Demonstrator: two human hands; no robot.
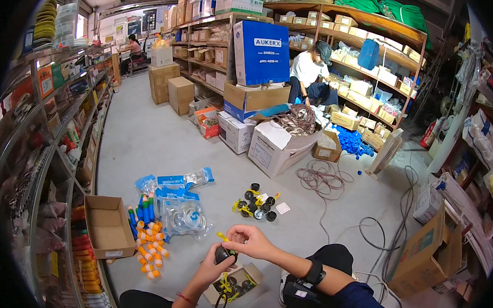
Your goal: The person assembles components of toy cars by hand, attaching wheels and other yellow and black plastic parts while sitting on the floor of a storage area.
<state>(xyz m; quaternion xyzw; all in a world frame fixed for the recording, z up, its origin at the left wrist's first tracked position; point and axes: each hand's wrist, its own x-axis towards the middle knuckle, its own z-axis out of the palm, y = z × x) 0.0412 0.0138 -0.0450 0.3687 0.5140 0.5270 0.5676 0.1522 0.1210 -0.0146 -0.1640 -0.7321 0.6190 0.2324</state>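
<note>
Beyond the navy sleeve [370,300], a yellow strip [222,237] is pinched by the right hand [250,242]; the black part [224,257], gripped in the left hand [206,274] over the carton [254,272], could be dropped if tugged.

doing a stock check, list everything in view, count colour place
Round part: one, black, lower centre
Strip: one, yellow, lower centre
Small carton: one, brown, lower centre
Floor parts: several, black, centre floor
Fittings: many, orange and white, left floor
Cylinders: several, blue and green, left floor
Bags: several, clear-and-blue, left floor
Open box: one, brown, left floor
Tall box: one, blue, back
Fan: one, off-white, right floor
Cable coil: one, brownish, right floor
Shelving: several units, mixed, left and back
Shelf goods: uncountable, mixed, on shelves
People: two, mixed clothing, back
Left hand: one, bare, gripping round part
Right hand: one, bare, pinching strip
</note>
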